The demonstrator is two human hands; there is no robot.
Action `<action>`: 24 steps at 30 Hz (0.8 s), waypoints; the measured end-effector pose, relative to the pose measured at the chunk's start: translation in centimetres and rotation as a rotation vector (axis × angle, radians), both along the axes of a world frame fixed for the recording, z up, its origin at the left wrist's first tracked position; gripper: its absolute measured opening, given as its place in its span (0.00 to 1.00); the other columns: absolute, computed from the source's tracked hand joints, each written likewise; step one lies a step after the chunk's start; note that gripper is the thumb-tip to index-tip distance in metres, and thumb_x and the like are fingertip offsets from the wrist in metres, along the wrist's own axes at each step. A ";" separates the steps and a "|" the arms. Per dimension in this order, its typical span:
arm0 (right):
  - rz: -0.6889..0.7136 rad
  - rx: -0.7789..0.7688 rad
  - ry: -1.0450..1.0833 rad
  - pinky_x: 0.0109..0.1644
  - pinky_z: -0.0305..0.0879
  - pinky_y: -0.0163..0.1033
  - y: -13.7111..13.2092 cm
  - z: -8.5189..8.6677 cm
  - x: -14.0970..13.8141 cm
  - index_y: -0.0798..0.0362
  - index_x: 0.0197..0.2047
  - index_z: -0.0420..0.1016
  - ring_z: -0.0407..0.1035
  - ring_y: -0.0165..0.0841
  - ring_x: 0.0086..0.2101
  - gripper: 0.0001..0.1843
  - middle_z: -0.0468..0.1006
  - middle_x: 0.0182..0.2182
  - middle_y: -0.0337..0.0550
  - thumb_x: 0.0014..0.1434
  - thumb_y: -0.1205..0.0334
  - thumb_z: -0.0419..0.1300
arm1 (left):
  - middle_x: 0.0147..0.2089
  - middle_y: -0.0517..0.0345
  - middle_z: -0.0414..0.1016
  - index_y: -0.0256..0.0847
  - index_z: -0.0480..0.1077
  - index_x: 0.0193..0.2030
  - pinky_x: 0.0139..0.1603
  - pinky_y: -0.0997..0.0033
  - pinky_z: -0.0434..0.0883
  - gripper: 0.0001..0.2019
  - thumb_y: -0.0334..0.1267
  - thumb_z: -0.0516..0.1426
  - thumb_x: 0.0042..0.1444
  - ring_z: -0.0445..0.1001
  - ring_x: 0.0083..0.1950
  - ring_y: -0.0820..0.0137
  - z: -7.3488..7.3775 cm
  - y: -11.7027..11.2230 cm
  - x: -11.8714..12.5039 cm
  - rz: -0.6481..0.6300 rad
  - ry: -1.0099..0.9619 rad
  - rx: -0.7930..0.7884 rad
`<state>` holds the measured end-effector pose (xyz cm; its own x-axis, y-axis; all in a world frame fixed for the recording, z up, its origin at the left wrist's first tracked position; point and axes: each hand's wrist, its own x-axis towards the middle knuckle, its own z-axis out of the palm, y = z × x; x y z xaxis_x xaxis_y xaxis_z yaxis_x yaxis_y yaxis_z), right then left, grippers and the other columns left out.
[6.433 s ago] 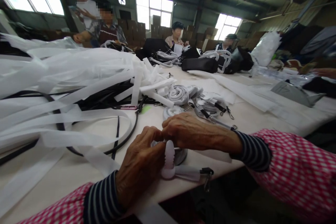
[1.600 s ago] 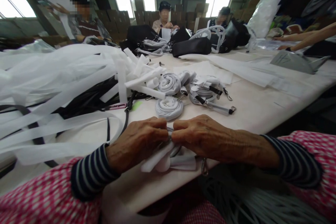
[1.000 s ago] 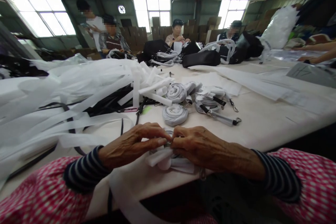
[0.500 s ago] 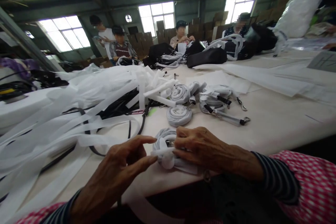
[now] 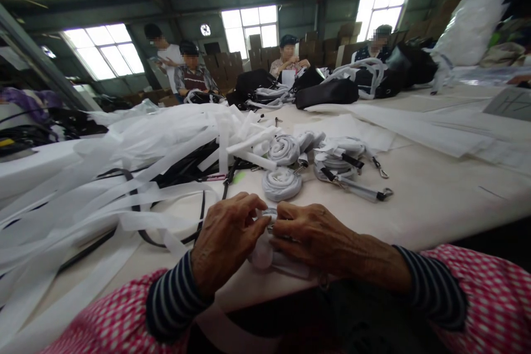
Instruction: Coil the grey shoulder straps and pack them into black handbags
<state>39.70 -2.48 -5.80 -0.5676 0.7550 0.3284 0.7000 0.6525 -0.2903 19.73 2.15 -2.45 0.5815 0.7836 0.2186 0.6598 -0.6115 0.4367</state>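
Observation:
My left hand point(image 5: 226, 240) and my right hand point(image 5: 309, 235) meet at the near edge of the white table point(image 5: 435, 199). Both are closed, fingertips pinching a coiled strap wrapped in white tissue point(image 5: 265, 249). The coil lies mostly hidden under my fingers. Just beyond them sits a finished rolled strap point(image 5: 282, 183), with another roll point(image 5: 284, 149) farther back. Rolled straps with black ends and metal clips point(image 5: 344, 168) lie to the right of those.
A big heap of white tissue strips and black straps point(image 5: 124, 166) covers the table's left half. Black bags point(image 5: 327, 93) and white sheets point(image 5: 415, 127) lie farther back. Several people sit or stand at the far end, by the windows.
Half a second ago my left hand was open and off the coil; it has come back and closed on it beside my right hand.

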 end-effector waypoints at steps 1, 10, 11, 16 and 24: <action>0.005 0.011 -0.004 0.33 0.54 0.36 0.0 -0.2 0.0 0.58 0.40 0.77 0.65 0.31 0.33 0.05 0.72 0.37 0.44 0.68 0.64 0.64 | 0.35 0.60 0.78 0.43 0.77 0.41 0.39 0.67 0.68 0.04 0.35 0.60 0.62 0.77 0.36 0.67 -0.4 -0.1 0.2 0.004 -0.010 0.022; -0.056 0.044 0.036 0.30 0.48 0.37 0.1 -1.3 0.1 0.56 0.37 0.75 0.60 0.29 0.29 0.05 0.70 0.35 0.41 0.67 0.64 0.63 | 0.38 0.61 0.79 0.43 0.75 0.43 0.43 0.67 0.70 0.06 0.30 0.58 0.63 0.78 0.40 0.67 -3.2 -0.5 -1.5 -0.063 -0.168 0.086; -0.065 0.048 0.045 0.30 0.47 0.37 0.2 -1.2 0.1 0.56 0.36 0.74 0.59 0.28 0.28 0.05 0.70 0.34 0.40 0.66 0.64 0.64 | 0.39 0.61 0.79 0.43 0.75 0.42 0.44 0.67 0.70 0.07 0.29 0.58 0.63 0.78 0.41 0.68 -3.1 -0.4 -1.8 -0.112 -0.177 0.086; -0.090 0.014 0.069 0.32 0.48 0.37 0.2 -1.0 -0.1 0.56 0.40 0.77 0.62 0.29 0.30 0.02 0.70 0.34 0.40 0.64 0.66 0.63 | 0.44 0.58 0.78 0.42 0.75 0.47 0.51 0.67 0.70 0.09 0.27 0.58 0.64 0.75 0.48 0.68 -2.2 0.5 -2.3 -0.321 -0.109 0.079; -0.102 0.020 0.094 0.33 0.51 0.36 0.2 -1.4 -0.1 0.57 0.40 0.77 0.65 0.30 0.31 0.03 0.71 0.34 0.41 0.63 0.66 0.64 | 0.42 0.58 0.75 0.41 0.73 0.49 0.48 0.66 0.69 0.14 0.24 0.59 0.57 0.73 0.44 0.67 -0.2 2.8 -2.2 -0.428 0.115 0.013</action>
